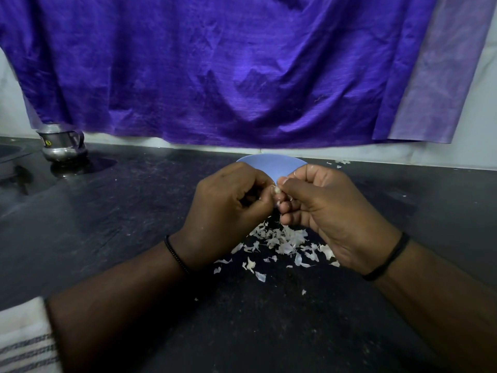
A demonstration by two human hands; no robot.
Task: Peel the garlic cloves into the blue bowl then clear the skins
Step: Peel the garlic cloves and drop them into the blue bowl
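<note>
Both hands meet in the middle of the black counter, just in front of the blue bowl (271, 164). My left hand (228, 208) holds a small garlic clove (276, 190) with curled fingers. My right hand (322, 208) pinches the clove's skin with thumb and fingertip. Only a sliver of the clove shows between the fingers. The bowl's inside is mostly hidden behind my hands. A pile of white garlic skins (279, 243) lies on the counter below the hands, with several flakes scattered toward me.
A steel jug (63, 144) stands at the back left of the counter (121, 211). A purple cloth (215, 68) hangs on the wall behind the bowl. A striped white towel (24, 343) lies at the near left corner. A few skin flakes (339, 164) lie right of the bowl.
</note>
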